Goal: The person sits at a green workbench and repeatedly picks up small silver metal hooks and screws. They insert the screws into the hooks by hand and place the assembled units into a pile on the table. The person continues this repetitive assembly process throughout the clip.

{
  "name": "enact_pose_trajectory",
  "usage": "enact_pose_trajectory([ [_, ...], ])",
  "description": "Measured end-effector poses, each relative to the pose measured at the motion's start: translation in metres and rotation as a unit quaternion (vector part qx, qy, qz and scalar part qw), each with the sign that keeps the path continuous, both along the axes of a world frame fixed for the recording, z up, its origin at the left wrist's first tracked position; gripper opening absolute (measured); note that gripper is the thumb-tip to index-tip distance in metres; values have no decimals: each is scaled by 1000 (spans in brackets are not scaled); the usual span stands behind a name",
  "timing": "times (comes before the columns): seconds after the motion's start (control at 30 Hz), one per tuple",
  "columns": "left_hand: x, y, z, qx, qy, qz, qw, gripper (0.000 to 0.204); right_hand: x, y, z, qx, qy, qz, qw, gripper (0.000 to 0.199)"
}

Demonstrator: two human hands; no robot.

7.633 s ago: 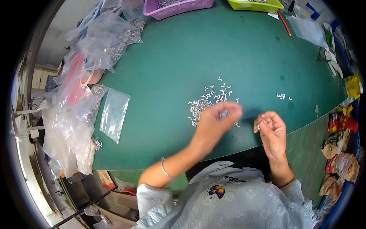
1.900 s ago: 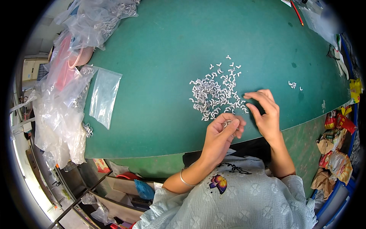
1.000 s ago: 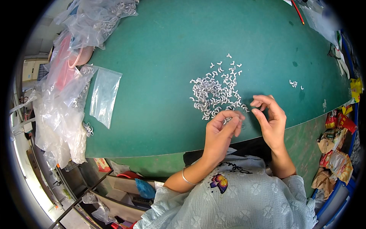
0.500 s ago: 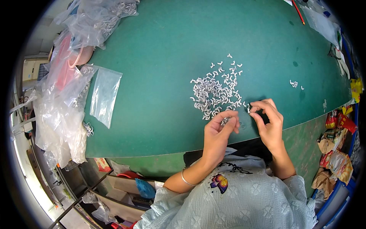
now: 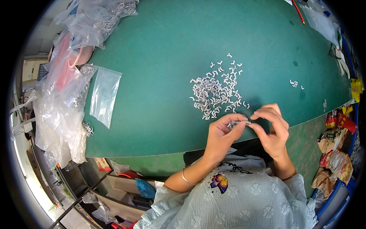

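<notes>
While metal bits (image 5: 206, 88) were piled close, probably for easy reach, more were cupped in curled left hand (image 5: 222, 136), right hand (image 5: 274, 133) half-curled alongside, grip unclear tbh

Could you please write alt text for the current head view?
A person's left hand holds small curved silvery pieces at a green table, the right hand close beside it. Beyond them lies a pile of similar pieces; a flat clear plastic bag lies further left.

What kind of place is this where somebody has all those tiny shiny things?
Probably a small workshop: there's a big green table, a pile of little silvery curved pieces on it, and plastic bags crowding its left side.
</notes>
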State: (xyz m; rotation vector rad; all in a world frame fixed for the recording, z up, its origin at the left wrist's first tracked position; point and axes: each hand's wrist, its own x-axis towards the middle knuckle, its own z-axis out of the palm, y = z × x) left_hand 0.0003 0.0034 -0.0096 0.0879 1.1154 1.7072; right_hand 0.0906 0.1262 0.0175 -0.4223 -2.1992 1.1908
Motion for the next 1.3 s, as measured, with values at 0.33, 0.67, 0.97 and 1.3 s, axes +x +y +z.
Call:
enact_pose_trajectory([
  [0.33,1,-3,5,9,47,4,999,12,4,4,-3,-74,12,18,997,31],
  [0.67,2,-4,12,0,166,9,986,11,-10,10,-33,108,-86,-40,990,29],
  [0.97,1,-4,20,24,180,22,983,11,-10,11,-38,129,-47,-44,990,19],
  [1.3,-1,-5,15,55,73,37,995,7,-5,9,-24,25,-77,-91,993,23],
])
